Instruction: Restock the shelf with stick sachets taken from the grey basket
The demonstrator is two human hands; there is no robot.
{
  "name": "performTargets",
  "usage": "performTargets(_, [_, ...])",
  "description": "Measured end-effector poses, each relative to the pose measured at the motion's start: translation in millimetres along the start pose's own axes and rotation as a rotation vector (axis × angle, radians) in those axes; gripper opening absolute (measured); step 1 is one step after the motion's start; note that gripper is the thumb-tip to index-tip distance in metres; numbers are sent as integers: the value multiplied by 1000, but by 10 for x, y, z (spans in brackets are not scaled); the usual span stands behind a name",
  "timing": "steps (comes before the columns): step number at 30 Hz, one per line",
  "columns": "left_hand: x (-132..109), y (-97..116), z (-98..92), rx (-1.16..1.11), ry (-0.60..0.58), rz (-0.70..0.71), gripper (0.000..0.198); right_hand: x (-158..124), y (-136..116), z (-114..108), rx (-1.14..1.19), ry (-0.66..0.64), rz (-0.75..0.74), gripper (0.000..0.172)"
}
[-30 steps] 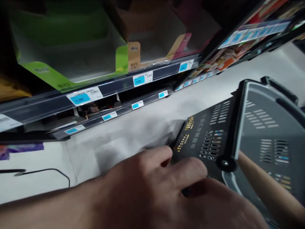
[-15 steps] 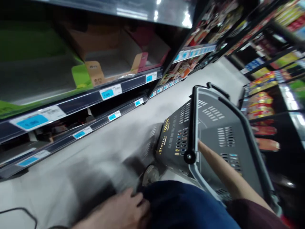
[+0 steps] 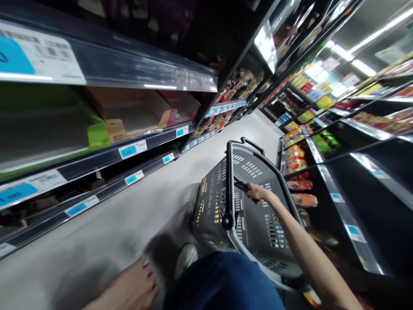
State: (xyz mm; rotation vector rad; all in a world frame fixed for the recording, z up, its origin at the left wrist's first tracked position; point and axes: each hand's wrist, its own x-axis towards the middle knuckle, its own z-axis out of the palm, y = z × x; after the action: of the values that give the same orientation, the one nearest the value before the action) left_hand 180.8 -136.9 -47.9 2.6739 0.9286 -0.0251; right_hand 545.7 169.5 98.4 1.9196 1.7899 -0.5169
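My right hand (image 3: 256,192) reaches down inside the grey plastic shopping basket (image 3: 209,215). Its fingers are closed around a thin dark object (image 3: 240,184), whose kind I cannot make out. The basket stands upright on the floor, with slotted sides and a black folding handle (image 3: 229,185) along its near-left rim. Low at the left, my left hand (image 3: 135,282) hangs over the floor beside my blue-clothed knee (image 3: 222,282). Its fingers are loosely bent and slightly apart, and nothing shows in them.
Store shelves (image 3: 129,150) with blue price labels and open cardboard trays (image 3: 132,114) line the left. Another shelf row (image 3: 342,193) with packaged goods runs along the right. Grey aisle floor (image 3: 251,129) stretches ahead between them. My shoe (image 3: 186,259) is beside the basket.
The view has tilted up and shifted, so the basket sits further left and more of the aisle shows. My right hand, hidden behind the rim before, now shows holding the dark object.
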Motion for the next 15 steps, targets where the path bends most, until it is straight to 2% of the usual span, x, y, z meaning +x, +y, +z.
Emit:
performTargets(2, [1,11,106,-29,21,-63,9,-241,-66,-280,-209,127,17,14])
performTargets(4, [-7,-2,90,-85,68,-129,10,-567,-257,-522,-424,279,-23,23])
performTargets(6, [-46,-50,-59,-171,120,-151,14,-923,-551,-694,-551,379,-75,30])
performTargets(9, [-168,-183,-385,-343,198,-219,31,-1401,-1078,-839,-690,492,-107,32])
performTargets(12, [-311,-362,-542,-548,251,-426,34,-1740,-1587,-902,-776,509,-233,29])
performTargets(15, [-426,-545,-442,-784,377,-634,37,-1938,-2058,-865,-832,459,-507,29])
